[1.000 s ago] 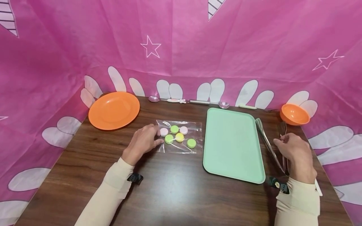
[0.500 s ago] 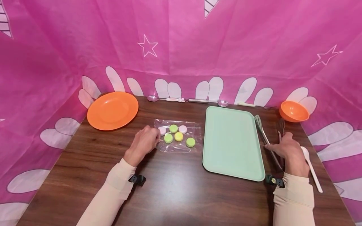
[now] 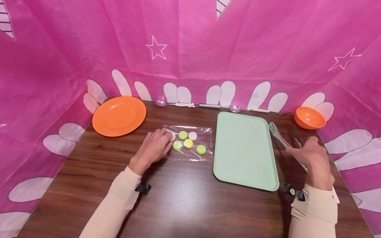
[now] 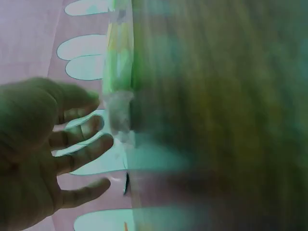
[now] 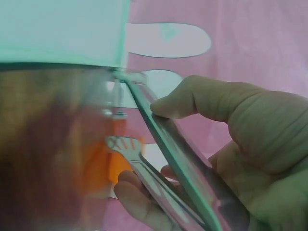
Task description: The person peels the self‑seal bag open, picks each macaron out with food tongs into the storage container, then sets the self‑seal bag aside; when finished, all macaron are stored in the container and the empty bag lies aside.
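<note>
I have the right hand point(image 3: 312, 159) gripping the tongs point(image 3: 278, 136), thumb on one arm and fingers against the other, tips parted beside the tray's point(image 3: 245, 152) right edge. I keep the left hand point(image 3: 154, 146) loose, fingers apart, at the left end of the clear bag point(image 3: 192, 153) of macarons lying flat on the surface point(image 3: 184, 201).

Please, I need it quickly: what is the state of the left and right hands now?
Left hand: open, at the clear bag; contact unclear.
Right hand: holding the tongs.
</note>
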### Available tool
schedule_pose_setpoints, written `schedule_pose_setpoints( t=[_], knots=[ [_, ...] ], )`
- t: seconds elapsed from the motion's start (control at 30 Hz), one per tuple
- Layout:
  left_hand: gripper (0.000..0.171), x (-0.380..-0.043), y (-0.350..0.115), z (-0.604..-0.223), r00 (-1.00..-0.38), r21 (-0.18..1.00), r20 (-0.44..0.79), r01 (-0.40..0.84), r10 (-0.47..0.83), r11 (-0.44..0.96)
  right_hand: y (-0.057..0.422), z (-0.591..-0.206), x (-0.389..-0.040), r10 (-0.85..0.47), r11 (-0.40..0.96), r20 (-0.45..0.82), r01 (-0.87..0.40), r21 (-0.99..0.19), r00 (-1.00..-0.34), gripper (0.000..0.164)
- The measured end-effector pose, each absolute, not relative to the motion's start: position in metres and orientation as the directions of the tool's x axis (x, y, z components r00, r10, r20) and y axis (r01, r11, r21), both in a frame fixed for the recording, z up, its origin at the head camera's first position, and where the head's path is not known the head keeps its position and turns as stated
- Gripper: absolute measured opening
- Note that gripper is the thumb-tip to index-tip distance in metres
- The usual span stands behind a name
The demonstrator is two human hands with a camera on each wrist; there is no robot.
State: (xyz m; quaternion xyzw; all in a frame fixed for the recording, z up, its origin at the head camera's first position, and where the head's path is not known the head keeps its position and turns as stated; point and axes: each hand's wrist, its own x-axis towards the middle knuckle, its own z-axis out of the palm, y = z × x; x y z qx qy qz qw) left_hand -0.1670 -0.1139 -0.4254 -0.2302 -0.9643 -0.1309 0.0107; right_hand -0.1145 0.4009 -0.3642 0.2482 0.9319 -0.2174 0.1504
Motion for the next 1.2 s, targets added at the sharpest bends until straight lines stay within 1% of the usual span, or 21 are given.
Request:
schedule_pose_setpoints(
  t=[0.1,0.17,0.2,0.33,0.37,0.5,0.6,0.67,0.8,0.9,0.93,1.0,1.03,1.13,1.2],
  knots=[
    [0.032,-0.168,-0.109,-0.424,-0.877,0.27,0.105,0.48,0.47,0.835,0.402,-0.357,-0.11,0.375,0.795,-0.332,0.484,-0.366,-0.866,0.094],
    [0.036,-0.168,-0.106,-0.424,-0.87,0.255,0.12,0.493,0.479,0.832,0.402,-0.354,-0.108,0.352,0.801,-0.312,0.456,-0.387,-0.882,0.094],
    [0.032,-0.168,-0.104,-0.424,-0.868,0.242,0.128,0.497,0.481,0.833,0.401,-0.352,-0.107,0.34,0.805,-0.301,0.442,-0.396,-0.891,0.094],
    [0.006,-0.17,-0.101,-0.425,-0.849,0.194,0.192,0.524,0.492,0.829,0.391,-0.345,-0.108,0.29,0.838,-0.268,0.379,-0.393,-0.919,0.095],
    [0.007,-0.171,-0.1,-0.426,-0.844,0.188,0.201,0.531,0.497,0.826,0.388,-0.343,-0.108,0.278,0.849,-0.256,0.362,-0.385,-0.926,0.095],
    [0.024,-0.172,-0.098,-0.427,-0.831,0.171,0.216,0.549,0.513,0.818,0.371,-0.34,-0.11,0.236,0.878,-0.206,0.299,-0.373,-0.95,0.092],
    [0.028,-0.173,-0.098,-0.427,-0.823,0.154,0.204,0.561,0.53,0.813,0.355,-0.341,-0.113,0.181,0.898,-0.169,0.233,-0.374,-0.969,0.089],
    [0.026,-0.173,-0.099,-0.426,-0.822,0.152,0.189,0.565,0.537,0.811,0.343,-0.342,-0.115,0.129,0.904,-0.166,0.185,-0.385,-0.978,0.087],
    [0.005,-0.173,-0.103,-0.425,-0.838,0.182,0.149,0.545,0.525,0.818,0.323,-0.342,-0.118,0.016,0.906,-0.181,0.09,-0.414,-0.983,0.087],
    [0.017,-0.174,-0.106,-0.426,-0.85,0.2,0.133,0.526,0.509,0.826,0.31,-0.342,-0.12,-0.037,0.908,-0.174,0.04,-0.417,-0.984,0.087],
    [0.017,-0.175,-0.107,-0.426,-0.853,0.203,0.129,0.522,0.506,0.828,0.307,-0.342,-0.12,-0.044,0.909,-0.172,0.033,-0.416,-0.984,0.088],
    [0.005,-0.177,-0.106,-0.426,-0.852,0.2,0.132,0.524,0.507,0.828,0.302,-0.342,-0.12,-0.049,0.911,-0.176,0.028,-0.411,-0.983,0.088],
    [0.008,-0.179,-0.104,-0.426,-0.848,0.194,0.137,0.53,0.513,0.825,0.301,-0.342,-0.12,-0.049,0.912,-0.183,0.031,-0.408,-0.982,0.088],
    [0.029,-0.184,-0.1,-0.426,-0.835,0.181,0.147,0.55,0.531,0.815,0.297,-0.342,-0.119,-0.053,0.915,-0.199,0.032,-0.402,-0.979,0.089],
    [0.036,-0.186,-0.098,-0.426,-0.825,0.173,0.151,0.565,0.545,0.807,0.295,-0.343,-0.119,-0.061,0.917,-0.21,0.029,-0.398,-0.976,0.089]
  ],
)
